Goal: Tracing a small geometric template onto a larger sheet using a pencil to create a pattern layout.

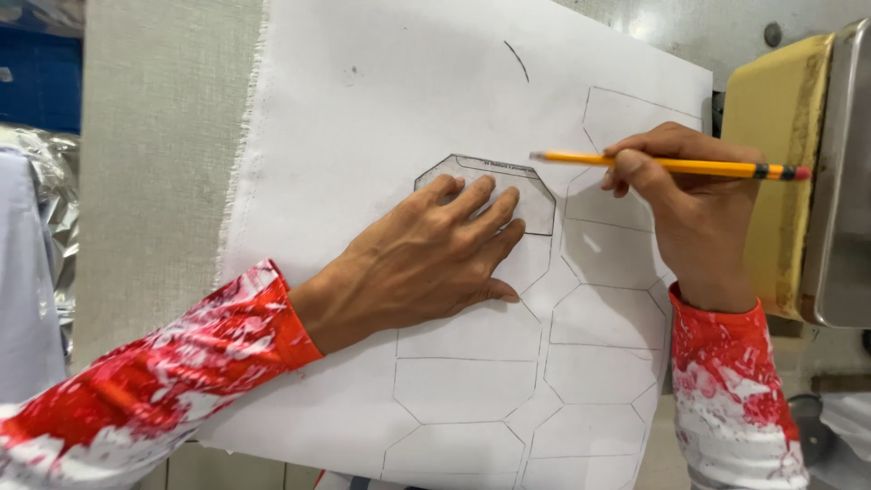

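Your grip differs hand to hand: your right hand (689,213) has its fingers closed together around a yellow pencil (667,164), while your left hand (435,254) lies flat with fingers spread apart, clamped on nothing, simply pressing down. Under those left fingertips sits a translucent octagonal template (535,200), held flush against the white fabric sheet (381,100) so it cannot slide while an outline is drawn around it. The pencil lies nearly level, its sharpened tip pointing left and hovering at the template's upper right edge, its red eraser end reaching toward a worn yellow pad (771,118) on the right. You hold it near the middle of the shaft, which keeps the tip clear of your own knuckles.

Pencilled outlines (472,390) of the same shape already fill the lower right of the sheet, packed side against side, and the template rests just above them, sharing their borders; that placement looks chosen to waste little cloth. Open, unmarked fabric lies above and to the left of the template. The sheet's left edge is frayed and rests on a coarser beige cloth (154,163) covering the tabletop. On the right, the sheet's edge runs close to the yellow pad and a metal housing (844,181) beside it, so your right wrist has little room on that side.
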